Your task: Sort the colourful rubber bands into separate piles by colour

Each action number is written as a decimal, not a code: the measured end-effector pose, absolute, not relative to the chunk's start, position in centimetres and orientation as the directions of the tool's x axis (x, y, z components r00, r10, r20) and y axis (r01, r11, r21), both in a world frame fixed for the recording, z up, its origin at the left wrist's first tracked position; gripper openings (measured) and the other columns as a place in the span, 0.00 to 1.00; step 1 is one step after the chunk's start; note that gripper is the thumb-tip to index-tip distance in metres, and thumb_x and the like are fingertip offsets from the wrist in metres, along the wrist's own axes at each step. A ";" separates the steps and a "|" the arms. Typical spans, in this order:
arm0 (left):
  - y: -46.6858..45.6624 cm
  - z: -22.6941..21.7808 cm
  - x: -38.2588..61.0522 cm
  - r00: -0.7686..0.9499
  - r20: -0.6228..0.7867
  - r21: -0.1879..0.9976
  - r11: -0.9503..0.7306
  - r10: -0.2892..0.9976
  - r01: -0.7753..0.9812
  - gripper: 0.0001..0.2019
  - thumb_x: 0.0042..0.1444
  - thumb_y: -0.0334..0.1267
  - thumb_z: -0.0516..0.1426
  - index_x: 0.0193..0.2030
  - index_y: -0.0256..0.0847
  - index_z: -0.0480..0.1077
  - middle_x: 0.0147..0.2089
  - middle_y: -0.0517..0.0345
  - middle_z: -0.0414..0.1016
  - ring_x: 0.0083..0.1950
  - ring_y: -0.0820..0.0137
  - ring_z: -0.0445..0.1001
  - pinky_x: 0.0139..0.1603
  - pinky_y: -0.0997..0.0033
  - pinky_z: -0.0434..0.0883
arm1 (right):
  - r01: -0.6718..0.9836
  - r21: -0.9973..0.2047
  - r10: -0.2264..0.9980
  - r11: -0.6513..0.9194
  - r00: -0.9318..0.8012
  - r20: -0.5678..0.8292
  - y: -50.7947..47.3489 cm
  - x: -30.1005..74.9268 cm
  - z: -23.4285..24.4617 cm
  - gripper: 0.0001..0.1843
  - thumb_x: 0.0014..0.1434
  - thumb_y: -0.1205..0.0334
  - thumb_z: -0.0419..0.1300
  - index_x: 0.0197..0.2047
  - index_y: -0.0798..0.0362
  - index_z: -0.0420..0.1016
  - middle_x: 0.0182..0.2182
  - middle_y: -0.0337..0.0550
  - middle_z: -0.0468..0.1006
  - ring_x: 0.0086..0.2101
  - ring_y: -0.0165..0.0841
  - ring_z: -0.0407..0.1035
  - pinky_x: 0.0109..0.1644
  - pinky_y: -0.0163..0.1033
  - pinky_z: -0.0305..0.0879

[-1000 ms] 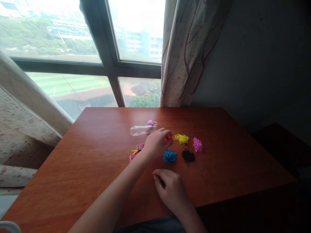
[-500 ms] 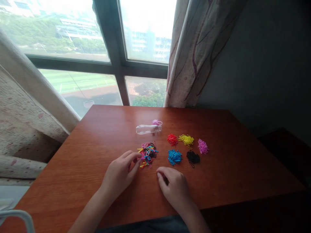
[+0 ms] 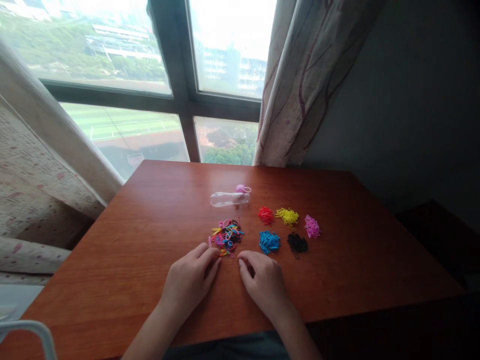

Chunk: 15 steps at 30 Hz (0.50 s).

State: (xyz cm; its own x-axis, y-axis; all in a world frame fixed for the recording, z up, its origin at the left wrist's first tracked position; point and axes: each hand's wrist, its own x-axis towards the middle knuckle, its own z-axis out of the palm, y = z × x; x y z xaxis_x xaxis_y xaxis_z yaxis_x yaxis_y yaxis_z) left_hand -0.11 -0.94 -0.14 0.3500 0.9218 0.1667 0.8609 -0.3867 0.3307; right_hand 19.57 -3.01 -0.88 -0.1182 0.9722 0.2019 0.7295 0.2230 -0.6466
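Observation:
A mixed heap of small coloured rubber bands (image 3: pixel 227 235) lies on the wooden table (image 3: pixel 150 220). My left hand (image 3: pixel 191 275) is at the heap's near edge, thumb and forefinger drawn together beside a few yellow and orange bands. Whatever is in that pinch is too small to make out. Just right of it, my right hand (image 3: pixel 264 280) rests low over the table, fingers curled and thumb against the forefinger. Its fingertips hide anything they hold. Sorted piles lie beyond: red bands (image 3: pixel 266 215), yellow bands (image 3: pixel 287 216), pink bands (image 3: pixel 312 226), blue bands (image 3: pixel 269 242) and black bands (image 3: pixel 297 242).
Behind the heap a clear bottle-shaped container (image 3: pixel 228 199) lies on its side, with a pink looped piece (image 3: pixel 243 189) by its right end. A window (image 3: pixel 221 140) and curtains (image 3: pixel 288 100) stand past the far edge. A pale curved bar (image 3: pixel 30 326) is at lower left.
My left hand has drawn back toward me from the heap's left side to its near edge. My right hand has shifted slightly left, narrowing the gap between them. A pink band now shows at the heap's left.

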 end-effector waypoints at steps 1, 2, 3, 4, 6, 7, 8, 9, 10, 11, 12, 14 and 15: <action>-1.0 -0.2 -0.1 0.354 0.171 0.323 -0.392 0.919 0.861 0.09 0.66 0.41 0.50 0.41 0.46 0.71 0.38 0.60 0.74 0.37 0.68 0.76 0.34 0.71 0.65 | 0.729 -0.645 0.971 0.228 -0.121 0.207 -3.1 19.6 -0.9 0.10 0.62 0.68 0.53 0.37 0.49 0.76 0.31 0.38 0.79 0.33 0.32 0.72 0.38 0.33 0.58; -1.0 -0.2 -0.1 0.357 0.175 0.320 -0.396 0.917 0.860 0.10 0.66 0.41 0.49 0.41 0.46 0.71 0.38 0.60 0.74 0.37 0.68 0.75 0.34 0.71 0.65 | 0.728 -0.645 0.969 0.233 -0.123 0.212 -3.2 19.6 -0.8 0.10 0.62 0.68 0.53 0.37 0.49 0.76 0.31 0.39 0.79 0.33 0.32 0.72 0.38 0.33 0.59; -1.0 -0.3 -0.2 0.358 0.181 0.321 -0.399 0.916 0.859 0.10 0.66 0.41 0.49 0.41 0.46 0.71 0.38 0.60 0.74 0.37 0.68 0.75 0.34 0.71 0.65 | 0.727 -0.644 0.968 0.238 -0.124 0.217 -3.2 19.7 -0.8 0.10 0.62 0.68 0.53 0.37 0.49 0.76 0.31 0.39 0.79 0.33 0.32 0.72 0.39 0.33 0.59; -1.0 -0.3 -0.2 0.359 0.186 0.325 -0.402 0.915 0.856 0.10 0.66 0.41 0.49 0.41 0.46 0.71 0.38 0.60 0.74 0.38 0.68 0.75 0.34 0.71 0.65 | 0.727 -0.643 0.967 0.241 -0.125 0.220 -3.3 19.7 -0.8 0.10 0.62 0.68 0.53 0.37 0.49 0.76 0.31 0.39 0.79 0.33 0.32 0.73 0.39 0.33 0.59; -1.0 -0.4 -0.3 0.364 0.192 0.337 -0.410 0.911 0.848 0.10 0.66 0.41 0.49 0.41 0.46 0.71 0.39 0.60 0.75 0.38 0.67 0.76 0.35 0.71 0.66 | 0.729 -0.640 0.967 0.243 -0.125 0.224 -3.3 19.7 -0.8 0.10 0.62 0.68 0.53 0.37 0.49 0.76 0.31 0.39 0.79 0.33 0.32 0.72 0.39 0.33 0.59; -1.0 -0.4 -0.3 0.371 0.191 0.344 -0.416 0.909 0.842 0.10 0.66 0.41 0.49 0.41 0.46 0.71 0.39 0.59 0.75 0.38 0.67 0.76 0.35 0.71 0.66 | 0.730 -0.639 0.967 0.242 -0.125 0.224 -3.3 19.7 -0.8 0.10 0.62 0.68 0.53 0.37 0.49 0.76 0.31 0.39 0.79 0.33 0.32 0.72 0.39 0.33 0.59; -1.0 -0.4 -0.3 0.378 0.188 0.352 -0.422 0.906 0.835 0.10 0.67 0.41 0.49 0.41 0.46 0.71 0.39 0.59 0.75 0.38 0.67 0.76 0.36 0.71 0.67 | 0.730 -0.640 0.967 0.241 -0.124 0.223 -3.3 19.7 -0.9 0.10 0.62 0.68 0.53 0.37 0.49 0.76 0.31 0.39 0.79 0.33 0.32 0.72 0.39 0.33 0.59; -1.0 -0.4 -0.3 0.391 0.183 0.362 -0.431 0.902 0.826 0.10 0.67 0.41 0.49 0.41 0.46 0.71 0.39 0.59 0.75 0.39 0.67 0.76 0.36 0.71 0.67 | 0.729 -0.641 0.967 0.241 -0.125 0.221 -3.3 19.7 -0.9 0.10 0.62 0.68 0.53 0.37 0.49 0.76 0.31 0.39 0.79 0.33 0.32 0.72 0.39 0.33 0.59; -1.0 -0.4 -0.3 0.405 0.178 0.375 -0.442 0.897 0.815 0.10 0.67 0.41 0.49 0.41 0.46 0.72 0.40 0.59 0.75 0.39 0.68 0.76 0.37 0.72 0.68 | 0.730 -0.641 0.968 0.239 -0.125 0.218 -3.3 19.7 -0.9 0.10 0.62 0.68 0.53 0.38 0.49 0.76 0.31 0.39 0.79 0.33 0.32 0.72 0.39 0.33 0.59; -1.0 -0.3 -0.3 0.419 0.175 0.389 -0.453 0.891 0.802 0.10 0.67 0.41 0.49 0.41 0.46 0.72 0.40 0.58 0.76 0.39 0.68 0.76 0.37 0.72 0.68 | 0.731 -0.640 0.969 0.237 -0.125 0.215 -3.2 19.7 -0.9 0.10 0.62 0.68 0.53 0.38 0.49 0.76 0.31 0.39 0.79 0.33 0.32 0.72 0.39 0.33 0.59; -1.0 -0.3 -0.4 0.430 0.174 0.406 -0.462 0.886 0.788 0.10 0.67 0.41 0.49 0.41 0.46 0.72 0.40 0.58 0.76 0.39 0.68 0.76 0.38 0.72 0.68 | 0.733 -0.639 0.970 0.234 -0.126 0.210 -3.2 19.6 -0.9 0.10 0.62 0.68 0.53 0.38 0.49 0.76 0.32 0.39 0.79 0.33 0.33 0.72 0.39 0.33 0.59; -1.0 -0.2 -0.4 0.443 0.174 0.441 -0.471 0.880 0.764 0.10 0.67 0.41 0.50 0.41 0.46 0.72 0.41 0.59 0.76 0.39 0.69 0.76 0.38 0.73 0.68 | 0.740 -0.634 0.972 0.226 -0.125 0.201 -3.2 19.6 -0.8 0.10 0.63 0.68 0.53 0.38 0.49 0.75 0.32 0.39 0.79 0.33 0.32 0.72 0.38 0.33 0.58; -1.0 -0.2 -0.4 0.439 0.179 0.457 -0.469 0.880 0.755 0.10 0.66 0.40 0.50 0.42 0.46 0.72 0.41 0.59 0.76 0.40 0.69 0.76 0.38 0.73 0.68 | 0.745 -0.629 0.973 0.221 -0.125 0.194 -3.2 19.5 -0.7 0.10 0.63 0.68 0.53 0.39 0.49 0.75 0.32 0.38 0.79 0.34 0.32 0.72 0.38 0.33 0.58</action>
State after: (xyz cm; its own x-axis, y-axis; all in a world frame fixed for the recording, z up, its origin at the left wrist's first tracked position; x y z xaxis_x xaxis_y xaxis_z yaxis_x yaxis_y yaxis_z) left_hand -0.45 -0.98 -0.18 0.4391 0.8805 0.1786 0.7553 -0.4695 0.4572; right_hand 19.48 -3.22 -0.73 -0.1246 0.9730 0.1941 0.7454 0.2209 -0.6289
